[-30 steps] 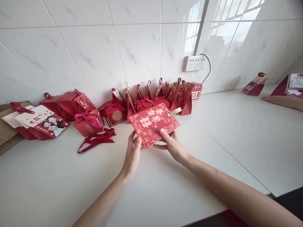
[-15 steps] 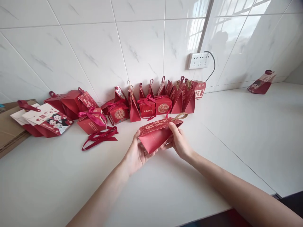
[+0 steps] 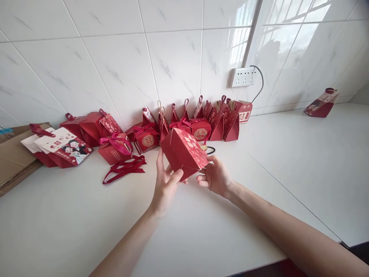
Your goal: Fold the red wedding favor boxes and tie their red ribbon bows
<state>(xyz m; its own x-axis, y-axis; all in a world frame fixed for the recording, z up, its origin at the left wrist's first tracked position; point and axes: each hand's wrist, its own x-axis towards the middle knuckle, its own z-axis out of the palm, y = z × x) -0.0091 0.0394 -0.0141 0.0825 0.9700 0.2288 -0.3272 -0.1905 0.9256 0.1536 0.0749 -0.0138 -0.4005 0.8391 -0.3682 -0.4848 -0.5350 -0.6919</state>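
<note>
Red gift box (image 3: 181, 152) is being held right of the loose ribbon (image 3: 124, 169), the left hand (image 3: 165, 185) clasping its left end and the right hand (image 3: 217, 178) curving by its looped end, whether gripping I cannot tell.

The red box at the centre (image 3: 180, 152) looks like stiff, smooth paper card with crisp folds and a soft, near-matt finish; its printed side is patterned in a paler tone. Cloth ribbon (image 3: 127, 165) with a satin sheen lies on the surface (image 3: 86, 223), which is smooth, white and faintly reflective. A bow (image 3: 118, 144) of similar shiny cloth tops a small card box (image 3: 113, 154). At left is matt brown cardboard (image 3: 19, 163). The wall tiles (image 3: 173, 50) are glossy, marbled and mirror-like at right; the socket strip (image 3: 243, 77) looks like smooth white plastic.
</note>
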